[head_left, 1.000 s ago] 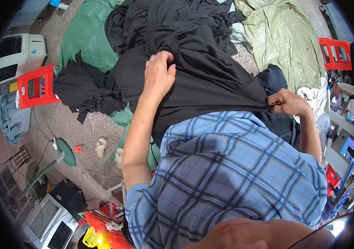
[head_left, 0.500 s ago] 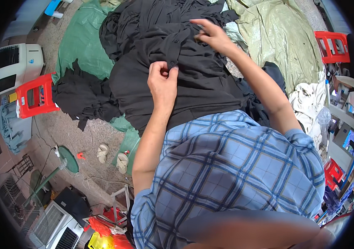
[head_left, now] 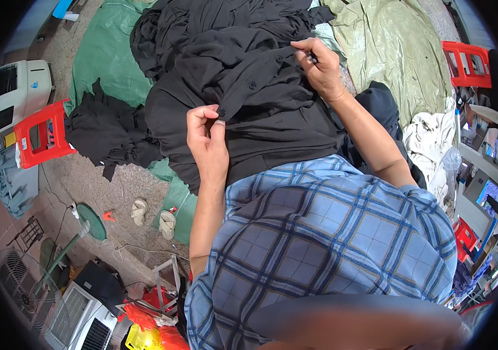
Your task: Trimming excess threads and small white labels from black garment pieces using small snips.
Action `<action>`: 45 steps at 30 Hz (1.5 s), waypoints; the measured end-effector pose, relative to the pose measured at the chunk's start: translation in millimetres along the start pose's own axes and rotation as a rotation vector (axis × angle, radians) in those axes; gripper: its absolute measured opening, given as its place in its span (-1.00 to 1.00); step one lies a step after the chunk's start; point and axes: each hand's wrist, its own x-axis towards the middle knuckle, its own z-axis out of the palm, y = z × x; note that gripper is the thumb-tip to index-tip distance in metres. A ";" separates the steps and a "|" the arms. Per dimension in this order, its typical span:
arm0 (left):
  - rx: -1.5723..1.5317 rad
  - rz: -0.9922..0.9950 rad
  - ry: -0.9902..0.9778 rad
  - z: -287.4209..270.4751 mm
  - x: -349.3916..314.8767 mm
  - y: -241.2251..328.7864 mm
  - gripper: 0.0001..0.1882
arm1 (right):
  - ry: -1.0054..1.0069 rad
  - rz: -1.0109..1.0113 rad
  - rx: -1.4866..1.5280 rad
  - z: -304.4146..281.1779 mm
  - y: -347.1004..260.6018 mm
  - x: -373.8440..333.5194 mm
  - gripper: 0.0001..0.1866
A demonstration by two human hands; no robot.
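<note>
A black buttoned garment [head_left: 243, 96] lies bunched over my lap, its button band drawn out between my two hands. With thumb and forefinger, my left hand [head_left: 207, 137] pinches the lower end of the band beside a dark button. Up and to the right, my right hand [head_left: 322, 69] is closed on the other end of the band. A small dark object shows between its fingers, too little visible to name. Another round black button [head_left: 253, 85] sits on the stretch between the hands.
More black cloth [head_left: 115, 125] lies on the floor at left, beside a red stool [head_left: 42, 134]. Green sheeting [head_left: 106, 58] and olive sheeting [head_left: 395, 52] flank the pile. White cloth [head_left: 427, 137] lies at right. Sandals [head_left: 167, 224] and a standing fan [head_left: 21, 280] are at lower left.
My left hand has moved down and left with the band edge. My right hand, previously off the cloth with fingers apart, has come down and right and closed on the band, which is now stretched.
</note>
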 end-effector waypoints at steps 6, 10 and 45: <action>0.047 0.069 -0.122 -0.2 7.0 -8.6 -0.81 | 0.027 0.052 -0.030 -7.3 0.0 -6.5 -0.80; 0.143 0.106 -0.147 10.2 7.5 -7.7 -0.80 | 0.045 0.071 -0.024 -5.6 -0.3 -7.0 -0.80; 0.266 0.125 -0.134 11.7 6.6 7.4 -0.75 | -0.402 0.412 0.195 -44.5 22.3 8.6 -0.91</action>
